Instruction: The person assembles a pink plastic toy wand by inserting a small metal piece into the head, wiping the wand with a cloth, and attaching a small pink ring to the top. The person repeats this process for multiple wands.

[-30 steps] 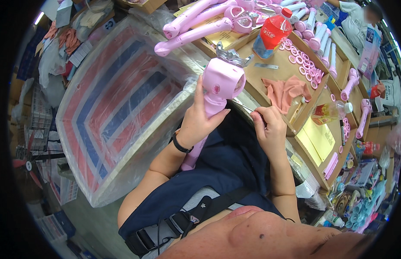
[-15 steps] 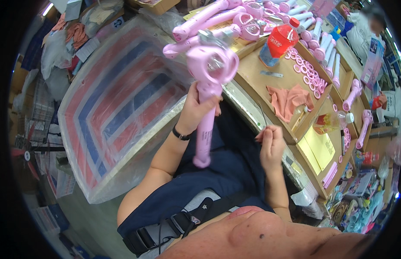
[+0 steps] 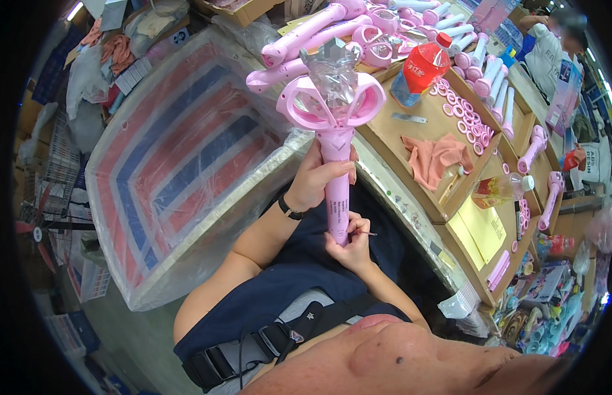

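Note:
Upright before me stands a pink toy wand (image 3: 337, 191) with a clear, star-topped head inside pink loops. My left hand (image 3: 319, 176) is closed around its handle just below the head. At the lower end of the handle is my right hand (image 3: 350, 245), its fingers closed about the tip. A thin dark stick (image 3: 367, 233) pokes out of those right fingers; the rest of it is hidden. Beyond the wand's head, several more pink wands (image 3: 309, 33) lie in a heap on the bench.
Cardboard trays (image 3: 444, 212) on the right hold pink rings (image 3: 465, 117), an orange cloth (image 3: 437, 160), a red-labelled bottle (image 3: 421, 69), a lying bottle (image 3: 500, 189) and yellow paper (image 3: 480, 230). A plastic-covered striped bin (image 3: 181, 171) stands left. Another person (image 3: 546, 59) is at the far right.
The wand has come slightly right and lower and its head now shows the clear part from the side. My right hand has moved left from the bench edge onto the handle's lower end.

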Demonstrator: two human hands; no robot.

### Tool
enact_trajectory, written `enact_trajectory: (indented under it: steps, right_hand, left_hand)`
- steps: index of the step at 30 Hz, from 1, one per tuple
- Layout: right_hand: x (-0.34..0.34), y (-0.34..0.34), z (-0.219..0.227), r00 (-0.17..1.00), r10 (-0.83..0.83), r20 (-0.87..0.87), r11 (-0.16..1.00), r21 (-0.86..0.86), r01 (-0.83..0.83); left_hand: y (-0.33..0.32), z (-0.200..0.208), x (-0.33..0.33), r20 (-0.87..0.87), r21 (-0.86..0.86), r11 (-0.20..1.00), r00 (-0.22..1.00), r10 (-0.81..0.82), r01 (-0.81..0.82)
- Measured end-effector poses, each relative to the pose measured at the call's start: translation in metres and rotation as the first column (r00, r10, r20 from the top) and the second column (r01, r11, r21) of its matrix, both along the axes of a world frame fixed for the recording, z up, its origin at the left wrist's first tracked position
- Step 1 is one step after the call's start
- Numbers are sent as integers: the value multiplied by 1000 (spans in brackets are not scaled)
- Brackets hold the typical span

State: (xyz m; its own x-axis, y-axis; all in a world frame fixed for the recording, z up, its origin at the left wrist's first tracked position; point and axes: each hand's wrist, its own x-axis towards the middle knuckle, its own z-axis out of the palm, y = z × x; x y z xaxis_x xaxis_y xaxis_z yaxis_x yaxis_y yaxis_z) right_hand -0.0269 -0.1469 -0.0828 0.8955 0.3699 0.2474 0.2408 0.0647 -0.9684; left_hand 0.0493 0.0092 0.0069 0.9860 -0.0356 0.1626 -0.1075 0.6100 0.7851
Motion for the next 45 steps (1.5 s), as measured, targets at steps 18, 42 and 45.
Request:
enact_trajectory:
  steps: [18,42,45]
  right_hand:
    - [-2,-6,-4,998,-18,65,999,-45,21]
    - [142,-94,92,810,-507,294,742,-329,584]
    - [152,-111,95,430,-346,834,334,-318,887]
  left_hand:
    - [-5,-2,4,12,65,995,998,69,-70]
    - [50,-6,11,-4,0,993,993,117,-117]
    - [36,-7,9,-64,72,996,997,-42,46]
